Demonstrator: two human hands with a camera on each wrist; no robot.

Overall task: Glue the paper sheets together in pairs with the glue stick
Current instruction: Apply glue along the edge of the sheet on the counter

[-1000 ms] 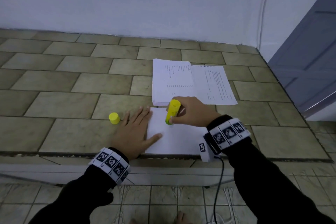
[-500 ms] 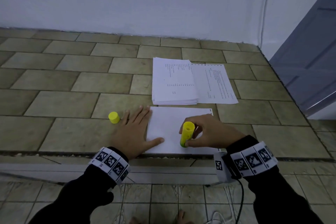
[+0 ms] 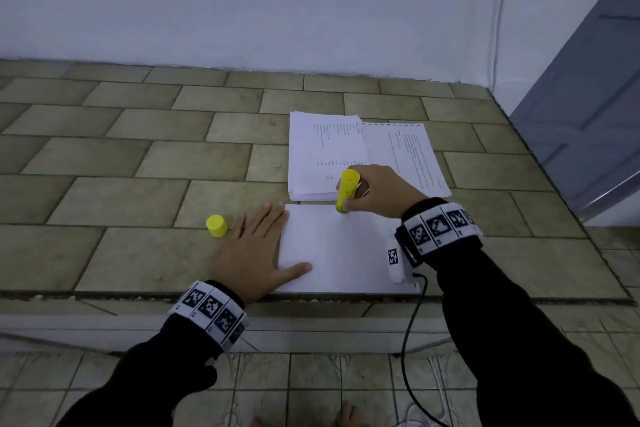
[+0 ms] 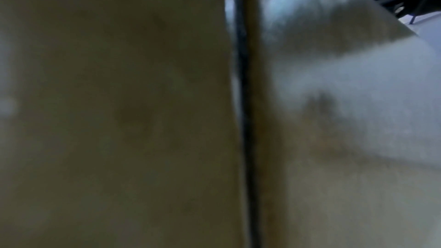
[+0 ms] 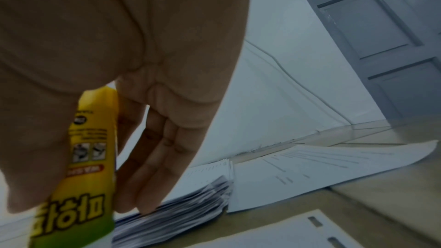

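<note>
A blank white sheet (image 3: 341,250) lies at the near edge of the tiled ledge. My left hand (image 3: 254,246) lies flat, thumb and fingertips pressing the sheet's left side. My right hand (image 3: 375,191) grips a yellow glue stick (image 3: 346,190) upright, its green tip touching the sheet's far edge. In the right wrist view the glue stick (image 5: 83,167) sits between thumb and fingers. The yellow cap (image 3: 216,226) stands just left of my left hand. Beyond the sheet lies a stack of printed sheets (image 3: 322,156), with a single printed sheet (image 3: 408,152) beside it.
The tiled ledge (image 3: 138,163) ends at a white wall behind and a step edge in front. A grey door (image 3: 588,107) stands at the right. A black cable (image 3: 412,333) hangs from my right wrist. The left wrist view is blurred.
My right hand has drawn the glue stick from the sheet's far edge to its near edge and back to the far edge. My left hand stayed flat on the sheet.
</note>
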